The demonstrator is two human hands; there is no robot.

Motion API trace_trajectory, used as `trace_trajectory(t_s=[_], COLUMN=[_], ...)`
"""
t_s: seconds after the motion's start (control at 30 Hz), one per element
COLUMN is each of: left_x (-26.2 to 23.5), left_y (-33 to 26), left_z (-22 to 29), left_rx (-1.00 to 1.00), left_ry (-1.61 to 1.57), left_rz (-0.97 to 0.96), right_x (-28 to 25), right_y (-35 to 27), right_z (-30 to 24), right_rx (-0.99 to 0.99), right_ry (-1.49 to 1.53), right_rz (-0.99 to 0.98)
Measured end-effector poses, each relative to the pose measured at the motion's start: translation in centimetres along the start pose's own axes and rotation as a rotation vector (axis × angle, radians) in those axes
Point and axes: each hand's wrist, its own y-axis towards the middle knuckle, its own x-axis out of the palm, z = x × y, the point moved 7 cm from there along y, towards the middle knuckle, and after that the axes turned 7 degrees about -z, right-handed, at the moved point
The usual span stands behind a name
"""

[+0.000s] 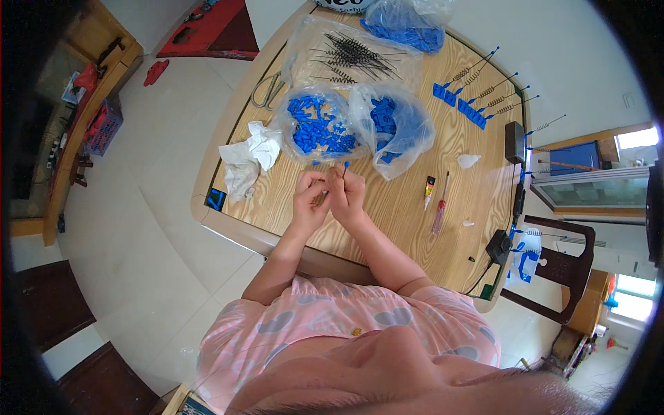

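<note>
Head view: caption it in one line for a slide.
Both bare hands, left and right, pinch a small blue-tipped part over a wooden table beside clear bags of blue plastic pieces.

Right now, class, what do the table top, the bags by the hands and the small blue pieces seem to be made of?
Table top: wood or wood-look laminate, pale with clear grain lines, smooth.
Bags: thin clear plastic film, crinkled and glossy, contents showing through.
Small blue pieces: probably moulded plastic, uniform bright blue; too small to be sure. The right hand holds one up, close beside the left hand.

white rag [247, 158] | scissors [270, 90] | red screwdriver [440, 207] | glue tube [429, 188] | dark chair [564, 266]
</note>
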Motion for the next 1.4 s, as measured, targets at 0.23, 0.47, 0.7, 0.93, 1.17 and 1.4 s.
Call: trace_trajectory(t_s=[0.23, 0.47, 0.7, 0.93, 1.17, 1.4], left_x=[-0.07, -0.12, -0.05, -0.07, 0.03, 0.03], left_y=[0.08, 0.15, 0.29, 0.22, 0.1, 0.08], left_z=[0.42, 0.49, 0.59, 0.65, 0.32, 0.28], left_rx=[0.002, 0.015, 0.011, 0.008, -0.005, -0.002], left_ry=[0.025, 0.017, 0.04, 0.026, -0.002, 0.002], left_rz=[-0.013, -0.009, -0.015, -0.006, -0.005, -0.004], right_x=[0.03, 0.01, 0.03, 0.02, -0.01, 0.01], right_y=[0.08, 0.14, 0.0, 0.0, 0.0, 0.0], right_z=[-0.25, -0.17, 0.25, 0.12, 0.06, 0.11], right_rx=[0.011, 0.034, 0.0, -0.001, 0.014, 0.021], right_ry=[-0.018, -0.037, -0.003, 0.0, -0.006, -0.009], right_rz=[-0.013, -0.017, -0.004, 0.007, 0.001, 0.007])
